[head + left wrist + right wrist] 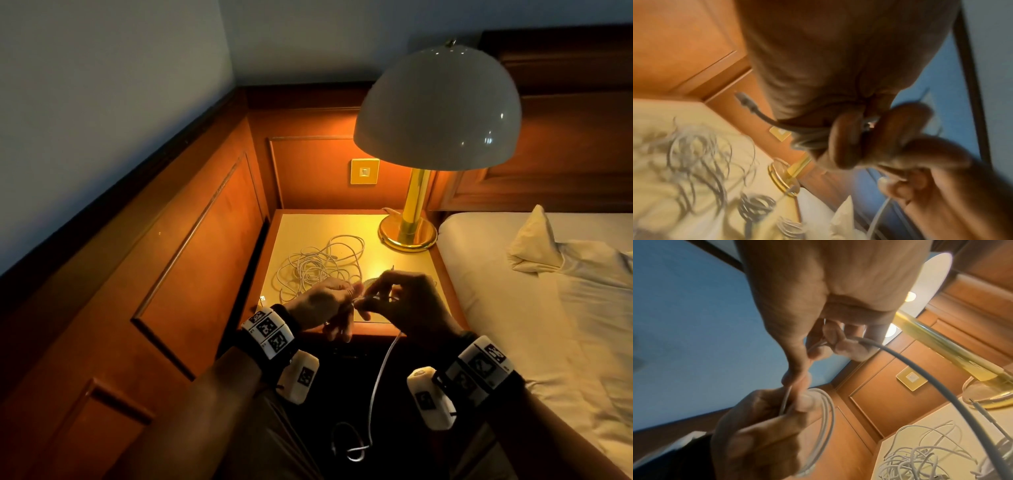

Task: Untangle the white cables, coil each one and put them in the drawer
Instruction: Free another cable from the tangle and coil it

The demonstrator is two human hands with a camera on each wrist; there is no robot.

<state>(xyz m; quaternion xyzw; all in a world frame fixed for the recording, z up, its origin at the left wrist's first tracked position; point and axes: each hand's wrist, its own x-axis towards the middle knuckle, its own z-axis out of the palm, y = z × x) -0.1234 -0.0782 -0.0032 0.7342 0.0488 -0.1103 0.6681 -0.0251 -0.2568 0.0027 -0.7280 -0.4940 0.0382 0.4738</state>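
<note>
A tangle of white cables (318, 263) lies on the nightstand top (308, 226); it also shows in the right wrist view (920, 456). Over the nightstand's front edge, my left hand (352, 296) holds a small coil of white cable (824, 418) between thumb and fingers. My right hand (373, 298) pinches the same cable right beside it (795, 384). From the hands a loose length of cable (380, 380) hangs down, ending near my lap (356, 448). The drawer below the top is lost in shadow.
A brass lamp (409, 233) with a white dome shade (435, 109) stands at the nightstand's back right. A wall switch (364, 171) sits behind it. Wood panelling (188, 257) closes the left side; a bed (548, 325) with a pillow (534, 243) lies right.
</note>
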